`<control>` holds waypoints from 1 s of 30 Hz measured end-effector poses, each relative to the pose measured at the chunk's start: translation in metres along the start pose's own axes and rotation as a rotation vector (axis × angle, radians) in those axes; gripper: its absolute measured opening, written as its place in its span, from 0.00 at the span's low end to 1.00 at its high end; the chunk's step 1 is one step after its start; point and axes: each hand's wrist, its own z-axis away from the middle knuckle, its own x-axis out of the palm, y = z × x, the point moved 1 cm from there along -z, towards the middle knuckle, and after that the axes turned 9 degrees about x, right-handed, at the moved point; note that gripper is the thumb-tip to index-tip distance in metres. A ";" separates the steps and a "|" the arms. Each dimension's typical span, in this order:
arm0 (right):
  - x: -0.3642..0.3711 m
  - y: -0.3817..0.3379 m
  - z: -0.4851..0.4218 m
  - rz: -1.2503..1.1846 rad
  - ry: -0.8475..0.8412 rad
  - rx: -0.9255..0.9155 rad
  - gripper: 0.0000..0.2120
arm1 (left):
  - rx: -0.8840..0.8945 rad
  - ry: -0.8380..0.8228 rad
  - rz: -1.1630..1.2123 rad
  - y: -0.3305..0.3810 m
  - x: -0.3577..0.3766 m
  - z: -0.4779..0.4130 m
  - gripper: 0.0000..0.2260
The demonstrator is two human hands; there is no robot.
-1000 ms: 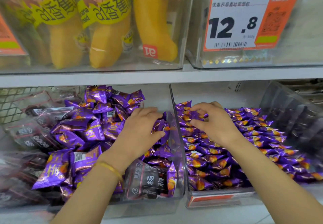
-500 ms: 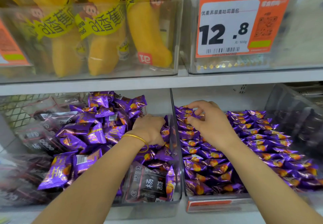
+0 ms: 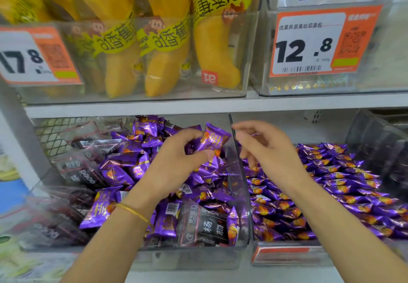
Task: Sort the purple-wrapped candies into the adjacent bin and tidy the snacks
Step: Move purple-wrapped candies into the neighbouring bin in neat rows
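My left hand (image 3: 176,157) is raised above the left clear bin (image 3: 240,221) and grips a purple-wrapped candy (image 3: 213,140), with more purple wrappers bunched under its fingers. That bin holds a loose heap of purple candies (image 3: 123,168) mixed with dark packets (image 3: 205,225). My right hand (image 3: 262,148) hovers over the divider, fingers loosely curled and holding nothing, just right of the held candy. The right bin (image 3: 284,255) is filled with rows of purple candies (image 3: 331,183).
A shelf edge (image 3: 198,106) runs just above the bins. Above it stand clear bins of yellow banana-shaped packs (image 3: 163,66) and an orange price tag reading 12.8 (image 3: 309,44). Dark packets (image 3: 72,168) fill the far left, and a dark empty-looking bin (image 3: 379,150) sits at right.
My left hand has lifted out of the left bin with a purple candy and moved toward the divider. My right hand has risen off the rows in the right bin.
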 end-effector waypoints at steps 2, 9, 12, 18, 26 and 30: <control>0.008 -0.009 0.004 0.040 -0.090 -0.030 0.12 | -0.007 -0.011 0.057 0.000 -0.002 0.008 0.09; 0.019 -0.007 0.000 0.009 -0.096 0.014 0.07 | -0.144 -0.061 0.451 -0.020 0.007 0.020 0.14; 0.013 0.000 -0.004 -0.167 -0.061 0.112 0.03 | -0.149 -0.113 0.544 -0.021 0.005 0.018 0.17; 0.007 0.002 -0.002 -0.363 0.034 0.161 0.10 | -0.277 0.011 0.522 -0.023 0.004 0.019 0.08; 0.017 -0.007 0.013 0.222 -0.075 -0.040 0.07 | -0.290 0.231 0.705 -0.008 0.012 0.018 0.10; 0.022 -0.011 0.020 0.413 -0.136 -0.016 0.33 | -0.292 0.308 0.703 -0.002 0.021 0.020 0.13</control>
